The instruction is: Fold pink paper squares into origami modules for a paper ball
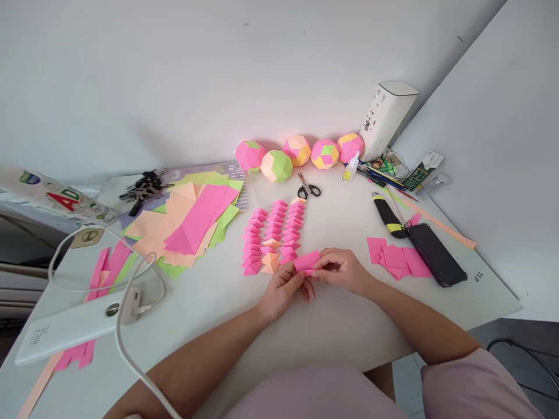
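Between both hands is a small folded piece of pink paper [307, 261], held over the table near its front. My left hand [283, 290] pinches its left end, while my right hand [343, 269] grips the right end with thumb and fingers. Just beyond the hands stand three rows of folded paper units [274, 224], mostly pink with a few peach ones. To the right of my right hand lie several loose pink paper squares [395, 261]. Small black-handled scissors [309, 187] rest behind the rows.
Several paper balls [276, 166] line the wall beside a glue bottle [350, 169]. Coloured sheets [196, 221] and keys [146, 189] lie left, near a white power bank [74, 326] with a cable. A cutter [388, 215] and black phone [437, 254] lie right.
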`<state>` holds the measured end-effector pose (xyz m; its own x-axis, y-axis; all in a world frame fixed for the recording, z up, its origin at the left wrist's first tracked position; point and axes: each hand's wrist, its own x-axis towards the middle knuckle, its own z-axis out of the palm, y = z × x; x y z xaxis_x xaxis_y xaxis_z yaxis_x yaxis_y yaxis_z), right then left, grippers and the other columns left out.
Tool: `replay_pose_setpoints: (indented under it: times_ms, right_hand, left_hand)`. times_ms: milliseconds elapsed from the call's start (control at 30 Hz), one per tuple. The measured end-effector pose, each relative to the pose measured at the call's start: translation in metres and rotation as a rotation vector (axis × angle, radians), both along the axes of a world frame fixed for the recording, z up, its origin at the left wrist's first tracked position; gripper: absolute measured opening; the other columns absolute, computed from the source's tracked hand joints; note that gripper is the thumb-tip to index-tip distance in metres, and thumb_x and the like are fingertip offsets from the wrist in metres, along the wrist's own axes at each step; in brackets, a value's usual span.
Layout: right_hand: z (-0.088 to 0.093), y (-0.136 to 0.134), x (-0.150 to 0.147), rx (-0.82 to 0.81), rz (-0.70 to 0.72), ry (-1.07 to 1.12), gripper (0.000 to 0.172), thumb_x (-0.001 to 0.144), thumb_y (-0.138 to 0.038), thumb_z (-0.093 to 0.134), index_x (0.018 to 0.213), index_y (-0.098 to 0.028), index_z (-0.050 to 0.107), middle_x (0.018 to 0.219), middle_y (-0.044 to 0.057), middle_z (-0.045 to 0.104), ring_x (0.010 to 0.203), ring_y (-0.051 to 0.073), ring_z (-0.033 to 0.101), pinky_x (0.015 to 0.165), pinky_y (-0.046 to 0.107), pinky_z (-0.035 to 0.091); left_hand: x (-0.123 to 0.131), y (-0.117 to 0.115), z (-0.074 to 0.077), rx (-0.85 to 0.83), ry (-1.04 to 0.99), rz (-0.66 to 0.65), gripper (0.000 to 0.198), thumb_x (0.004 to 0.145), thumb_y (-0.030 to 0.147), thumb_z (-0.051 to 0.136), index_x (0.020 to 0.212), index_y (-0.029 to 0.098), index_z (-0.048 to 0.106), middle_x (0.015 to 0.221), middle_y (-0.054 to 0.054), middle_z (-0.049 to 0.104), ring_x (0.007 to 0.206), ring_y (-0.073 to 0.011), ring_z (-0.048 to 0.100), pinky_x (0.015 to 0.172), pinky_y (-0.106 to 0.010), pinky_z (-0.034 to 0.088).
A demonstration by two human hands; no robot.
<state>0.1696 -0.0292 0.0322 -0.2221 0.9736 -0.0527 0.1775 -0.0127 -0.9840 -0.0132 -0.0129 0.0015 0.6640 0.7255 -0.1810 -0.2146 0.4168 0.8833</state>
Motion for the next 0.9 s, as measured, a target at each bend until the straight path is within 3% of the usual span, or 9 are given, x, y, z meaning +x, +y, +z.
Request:
replay_pose_setpoints:
  times_ms: [200, 533, 900]
  right_hand:
    - [-0.0009, -0.0030, -0.0012, -0.029, -0.058, -0.033, 0.020, 0.076, -0.033, 0.069, 0.068, -0.015, 0.064, 0.067, 0.001, 0.058, 0.053, 0.009, 0.053, 0.049, 0.023, 0.045]
    - [0.0003, -0.0051, -0.0048, -0.106, -0.115, -0.061, 0.022, 0.073, -0.033, 0.070, 0.065, -0.015, 0.061, 0.064, 0.002, 0.060, 0.056, 0.011, 0.054, 0.048, 0.023, 0.047]
    - [-0.0025, -0.0057, -0.0036, -0.124, -0.108, -0.034, 0.022, 0.075, -0.034, 0.068, 0.067, -0.015, 0.060, 0.065, 0.002, 0.062, 0.053, 0.011, 0.054, 0.048, 0.024, 0.047]
  left_hand:
    - [0.0022, -0.0008, 0.0007, 0.026, 0.023, 0.012, 0.028, 0.084, 0.040, 0.058, 0.093, 0.013, 0.055, 0.086, -0.008, 0.067, 0.055, -0.0128, 0.063, 0.047, -0.025, 0.048]
    - [0.0030, -0.0012, 0.0023, 0.042, 0.067, -0.005, 0.030, 0.083, 0.042, 0.059, 0.089, 0.013, 0.056, 0.067, -0.003, 0.064, 0.054, -0.0130, 0.062, 0.048, -0.024, 0.048]
    - [0.0042, -0.0013, 0.0043, 0.030, 0.079, 0.000, 0.032, 0.080, 0.045, 0.060, 0.088, 0.013, 0.057, 0.069, -0.003, 0.065, 0.053, -0.0137, 0.062, 0.047, -0.025, 0.048]
